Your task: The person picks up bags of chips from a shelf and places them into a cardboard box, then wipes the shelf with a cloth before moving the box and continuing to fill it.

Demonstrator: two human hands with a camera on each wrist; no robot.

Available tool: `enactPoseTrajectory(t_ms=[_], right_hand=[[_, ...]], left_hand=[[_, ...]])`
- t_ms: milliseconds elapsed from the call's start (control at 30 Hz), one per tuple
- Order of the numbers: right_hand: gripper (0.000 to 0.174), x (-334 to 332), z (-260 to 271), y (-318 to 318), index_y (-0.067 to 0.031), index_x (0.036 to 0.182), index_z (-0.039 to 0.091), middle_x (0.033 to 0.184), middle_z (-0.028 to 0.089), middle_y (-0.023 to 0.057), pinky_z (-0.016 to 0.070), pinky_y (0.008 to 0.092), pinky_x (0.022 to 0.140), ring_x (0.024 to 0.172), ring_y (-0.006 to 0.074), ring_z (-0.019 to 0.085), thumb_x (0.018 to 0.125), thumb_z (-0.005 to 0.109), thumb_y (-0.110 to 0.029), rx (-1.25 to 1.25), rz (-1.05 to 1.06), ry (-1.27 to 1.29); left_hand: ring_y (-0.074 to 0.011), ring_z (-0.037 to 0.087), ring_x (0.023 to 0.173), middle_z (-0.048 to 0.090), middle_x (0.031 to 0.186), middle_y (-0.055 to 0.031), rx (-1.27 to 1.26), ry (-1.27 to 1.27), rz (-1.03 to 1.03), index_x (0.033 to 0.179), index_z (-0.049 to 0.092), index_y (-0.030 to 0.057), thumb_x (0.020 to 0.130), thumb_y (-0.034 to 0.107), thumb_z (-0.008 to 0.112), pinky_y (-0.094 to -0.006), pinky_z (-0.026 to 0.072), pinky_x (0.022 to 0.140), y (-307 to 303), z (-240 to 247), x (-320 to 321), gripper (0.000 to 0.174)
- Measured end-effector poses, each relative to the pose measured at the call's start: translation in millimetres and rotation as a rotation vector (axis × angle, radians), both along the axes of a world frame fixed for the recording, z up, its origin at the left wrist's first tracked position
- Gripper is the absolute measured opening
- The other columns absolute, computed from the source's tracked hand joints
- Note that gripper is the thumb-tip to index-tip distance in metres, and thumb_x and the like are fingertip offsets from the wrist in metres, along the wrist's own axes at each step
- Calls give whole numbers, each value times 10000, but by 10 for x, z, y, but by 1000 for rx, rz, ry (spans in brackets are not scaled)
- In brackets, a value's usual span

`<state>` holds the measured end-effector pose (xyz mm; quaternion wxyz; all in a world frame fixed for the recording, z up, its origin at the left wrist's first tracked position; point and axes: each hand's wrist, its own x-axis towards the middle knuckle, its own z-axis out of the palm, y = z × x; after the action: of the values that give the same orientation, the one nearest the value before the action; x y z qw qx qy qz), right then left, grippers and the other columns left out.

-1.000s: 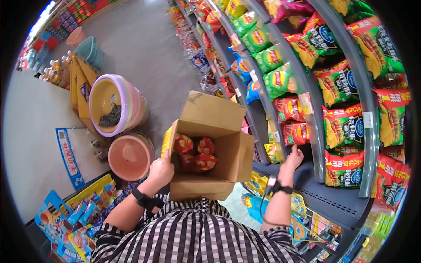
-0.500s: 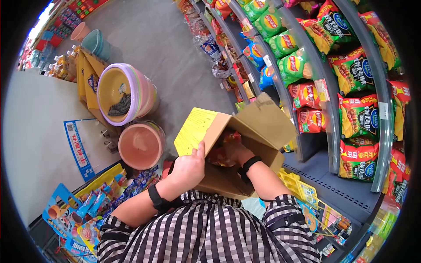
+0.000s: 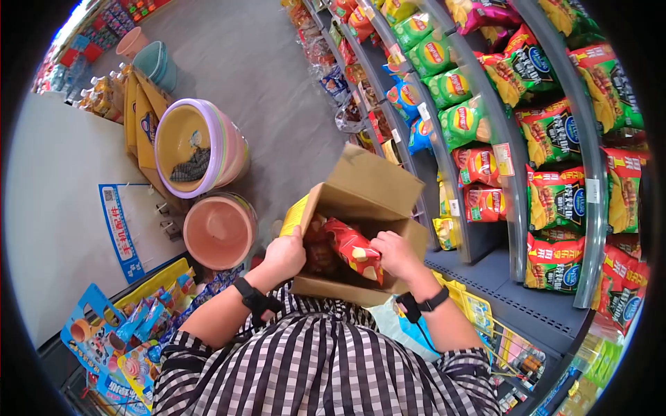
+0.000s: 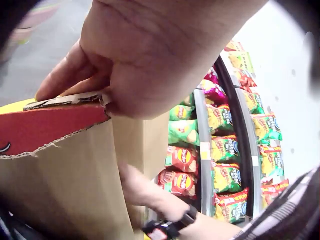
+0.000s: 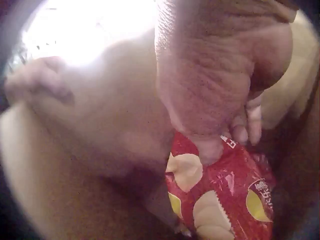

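An open cardboard box [image 3: 374, 182] tilts in front of the person's body, with red chip bags inside. The left hand [image 3: 284, 255] grips the box's left edge; in the left wrist view that hand [image 4: 135, 60] has its fingers over a flap and its thumb side against the torn cardboard edge. At the box's mouth, the right hand [image 3: 399, 255] pinches one end of a red chip bag [image 3: 354, 251]. The right wrist view shows the right hand [image 5: 215, 75] with fingertips on the same red bag [image 5: 220, 195]. Bags deeper in the box are partly hidden.
Curved shelves with green bags [image 3: 463, 123] and red bags [image 3: 483, 204] of chips rise on the right. Stacked tubs [image 3: 220, 149] and a pink bucket [image 3: 220, 232] stand left of the box. A yellow basket [image 3: 472, 305] lies below the shelves.
The right hand has come up from deep inside the box to its mouth with a red bag. The box has tipped back, its opening facing the head camera more.
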<state>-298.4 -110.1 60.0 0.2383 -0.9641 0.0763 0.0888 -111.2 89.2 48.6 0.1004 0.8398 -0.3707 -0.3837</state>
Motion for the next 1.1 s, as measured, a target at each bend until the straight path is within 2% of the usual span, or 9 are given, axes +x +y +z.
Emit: enactPoseTrajectory(t_ms=[67, 233, 300, 467, 600, 700, 833, 900, 1100], right_hand=[[102, 46, 499, 27, -87, 793, 574, 767, 552, 94, 487, 377, 641, 714, 282, 575, 706, 544, -41, 10, -132, -28], [161, 231, 1217, 57, -70, 781, 576, 826, 579, 80, 502, 347, 635, 743, 267, 599, 658, 573, 33, -15, -110, -327], [208, 341, 1315, 27, -51, 773, 587, 909, 599, 79, 517, 337, 656, 781, 266, 607, 610, 584, 77, -36, -79, -523], [191, 461, 1436, -185, -33, 770, 566, 956, 591, 84, 520, 332, 667, 811, 261, 605, 603, 592, 55, -145, -19, -576], [158, 483, 1343, -500, -35, 791, 563, 1014, 585, 77, 526, 317, 669, 869, 247, 602, 636, 591, -31, -337, 186, -570], [90, 475, 1258, -746, -60, 762, 554, 1013, 599, 64, 529, 302, 674, 891, 240, 599, 678, 562, -93, -490, 338, -451], [111, 509, 1128, -767, -66, 793, 570, 1025, 605, 73, 525, 315, 652, 887, 243, 605, 684, 568, -89, -371, 469, -173], [116, 645, 1048, -692, -53, 775, 615, 952, 633, 112, 517, 364, 650, 841, 278, 618, 668, 583, -84, -285, 279, 161], [142, 1206, 165, -498, -40, 773, 648, 812, 633, 180, 495, 418, 694, 786, 351, 609, 670, 569, -97, -199, 128, 506]], left_hand=[[-401, 602, 747, 606, 767, -265, 32, 26, 46, 1137, 452, -67, 763, 131, 501, -482, 480, 691, 31, -95, 71, 426], [-404, 596, 805, 608, 814, -271, 28, 0, 154, 1058, 490, -68, 766, 125, 488, -480, 472, 747, 24, -313, 150, 350], [-403, 598, 798, 610, 811, -266, 11, -20, 170, 1054, 494, -66, 767, 129, 488, -480, 476, 734, -43, -211, 147, 347], [-410, 596, 782, 606, 792, -269, -122, -28, 117, 1141, 449, -56, 768, 123, 483, -484, 472, 727, -123, 89, 200, 415], [-427, 578, 786, 592, 779, -280, -250, -19, 162, 1197, 406, -32, 761, 111, 497, -492, 457, 731, -142, 364, 267, 468], [-432, 574, 788, 591, 784, -281, -283, 12, 215, 1232, 384, 7, 762, 114, 494, -500, 448, 738, -155, 446, 338, 495], [-432, 573, 795, 591, 793, -280, -280, 25, 235, 1245, 380, 18, 765, 114, 488, -503, 447, 732, -160, 348, 349, 501], [-425, 580, 780, 595, 782, -275, -246, -10, 225, 1246, 377, 6, 768, 116, 485, -498, 453, 723, -192, 347, 304, 503], [-407, 594, 740, 605, 752, -255, -165, -51, 122, 1248, 389, -17, 769, 133, 490, -491, 464, 701, -214, 438, 140, 512]])
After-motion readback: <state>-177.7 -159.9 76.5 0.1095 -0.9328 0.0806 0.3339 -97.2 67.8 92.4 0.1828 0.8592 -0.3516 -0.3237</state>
